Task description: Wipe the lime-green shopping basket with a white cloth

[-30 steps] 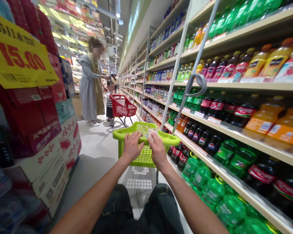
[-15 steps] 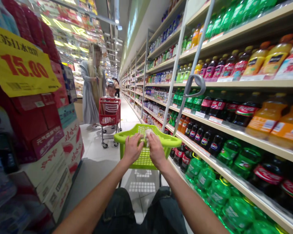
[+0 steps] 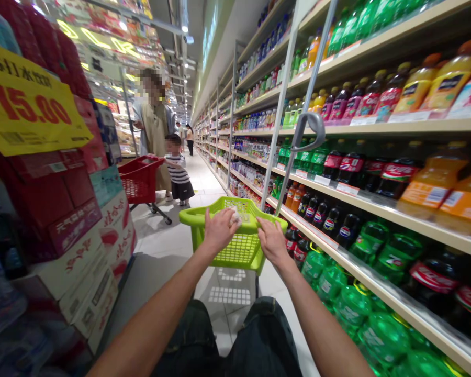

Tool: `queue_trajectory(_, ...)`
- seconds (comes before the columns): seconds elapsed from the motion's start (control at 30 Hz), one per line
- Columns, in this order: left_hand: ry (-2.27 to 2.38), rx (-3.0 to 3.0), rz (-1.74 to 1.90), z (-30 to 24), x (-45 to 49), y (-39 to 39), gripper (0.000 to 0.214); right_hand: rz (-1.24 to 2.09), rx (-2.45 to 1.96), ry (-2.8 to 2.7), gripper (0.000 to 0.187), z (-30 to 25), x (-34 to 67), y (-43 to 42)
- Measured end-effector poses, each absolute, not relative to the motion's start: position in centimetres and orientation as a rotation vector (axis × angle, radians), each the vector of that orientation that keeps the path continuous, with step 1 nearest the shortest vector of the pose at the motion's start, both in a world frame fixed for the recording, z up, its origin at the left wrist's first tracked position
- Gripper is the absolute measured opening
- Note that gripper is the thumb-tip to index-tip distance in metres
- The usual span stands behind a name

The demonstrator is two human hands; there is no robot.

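A lime-green shopping cart basket with a perforated wall stands in front of my knees. My left hand is over the near side of the basket, closed on a crumpled white tissue at its fingertips. To its right, my right hand lies with its fingers curled over the basket's near right rim and holds no tissue. A grey pole with a looped grey handle rises behind the basket's right side.
Drink shelves with cola bottles and green soda bottles run along the right. Stacked boxes under a yellow price sign stand left. Ahead are a red cart, a standing person and a small person in stripes.
The tissue has passed from my right hand to my left. My right hand has shifted right onto the rim. Ahead, the red cart has moved left and the small person now stands beside it.
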State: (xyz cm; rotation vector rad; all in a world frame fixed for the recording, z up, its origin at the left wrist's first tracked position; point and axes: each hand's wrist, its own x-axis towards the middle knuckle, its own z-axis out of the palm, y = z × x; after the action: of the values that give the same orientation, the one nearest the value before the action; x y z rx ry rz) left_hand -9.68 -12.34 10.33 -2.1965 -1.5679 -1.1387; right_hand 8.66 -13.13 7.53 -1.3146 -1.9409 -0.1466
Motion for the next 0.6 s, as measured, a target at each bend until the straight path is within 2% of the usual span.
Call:
queue_trajectory(0.17, -1.748, -1.969, -1.29, 9.9, -10.5, -12.3, 0.027, -0.266, -1.277, -1.823, 0.04, 6.5, 7.5, -12.4)
queue_trajectory(0.37, -1.335, -2.286, -1.165, 9.0, -6.1, -13.2, 0.03, -0.348, -1.201, -1.791, 0.037, 5.8, 8.2, -11.9)
queue_trajectory(0.6, -1.664, -1.868, -1.314, 8.5, -14.1, -11.4, 0.029, -0.323, -1.193, -1.758, 0.035, 5.6, 8.7, -11.9)
